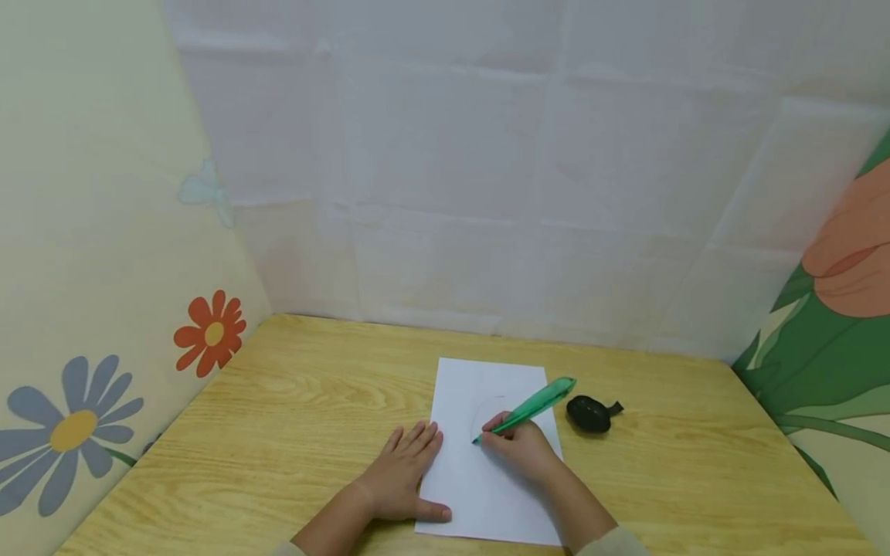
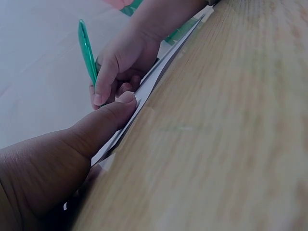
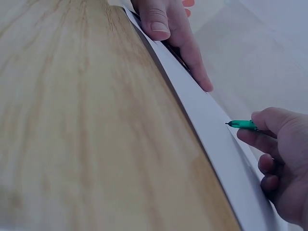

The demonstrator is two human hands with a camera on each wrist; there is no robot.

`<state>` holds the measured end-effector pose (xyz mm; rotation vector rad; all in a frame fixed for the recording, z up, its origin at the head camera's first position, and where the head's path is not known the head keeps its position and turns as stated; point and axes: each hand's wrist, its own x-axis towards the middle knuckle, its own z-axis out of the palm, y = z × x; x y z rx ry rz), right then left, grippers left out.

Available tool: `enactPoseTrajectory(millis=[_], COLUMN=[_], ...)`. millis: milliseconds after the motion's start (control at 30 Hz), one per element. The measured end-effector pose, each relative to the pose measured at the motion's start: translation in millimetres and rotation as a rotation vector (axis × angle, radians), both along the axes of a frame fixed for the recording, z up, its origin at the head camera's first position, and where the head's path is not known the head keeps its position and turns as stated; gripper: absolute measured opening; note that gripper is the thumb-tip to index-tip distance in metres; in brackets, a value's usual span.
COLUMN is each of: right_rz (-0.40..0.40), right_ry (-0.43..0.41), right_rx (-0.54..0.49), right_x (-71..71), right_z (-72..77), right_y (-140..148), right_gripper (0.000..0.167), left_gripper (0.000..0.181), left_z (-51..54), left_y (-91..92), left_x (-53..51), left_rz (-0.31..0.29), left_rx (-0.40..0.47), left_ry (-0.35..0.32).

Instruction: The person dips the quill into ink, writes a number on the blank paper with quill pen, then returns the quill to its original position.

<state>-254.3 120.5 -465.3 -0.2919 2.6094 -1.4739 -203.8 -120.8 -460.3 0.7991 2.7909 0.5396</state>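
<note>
A white sheet of paper (image 1: 487,494) lies on the wooden table, with a thin curved line drawn on its upper part. My right hand (image 1: 524,452) pinches a green pen (image 1: 538,403) between thumb and fingers, its tip at the lower end of that line. In the right wrist view the dark point of the pen (image 3: 242,124) shows close to the paper (image 3: 192,106). My left hand (image 1: 399,479) rests flat over the sheet's left edge, fingers spread and thumb on the lower left corner. The left wrist view shows that thumb (image 2: 108,118) on the paper's edge.
A small black oval object (image 1: 589,415) with a short tab sits on the table just right of the paper. White cloth (image 1: 445,170) hangs behind the table (image 1: 313,386). Flower-printed panels (image 1: 104,232) stand at the left and right sides.
</note>
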Motion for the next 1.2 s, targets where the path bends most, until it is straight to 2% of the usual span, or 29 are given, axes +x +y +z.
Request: enactPoseTrajectory(millis=[433,900,1200], right_rz=[0.031,0.051,0.064], right_ry=[0.000,0.006,0.007], right_rx=[-0.005,-0.009,-0.010], right_x=[2.9,7.0,8.9], right_z=[-0.4,2.8,1.9], right_y=[3.9,4.8,6.5], right_gripper=[0.015,0.015,0.016], left_gripper=[0.113,0.111,0.113], left_z=[-2.7,2.0,-1.1], left_y=[-0.5,0.5,-0.5], left_x=[-2.2,0.6,-0.9], left_rz=[0.003,-0.003,0.003], left_rx=[0.004,0.009,-0.001], left_ry=[-0.007,0.003,0.005])
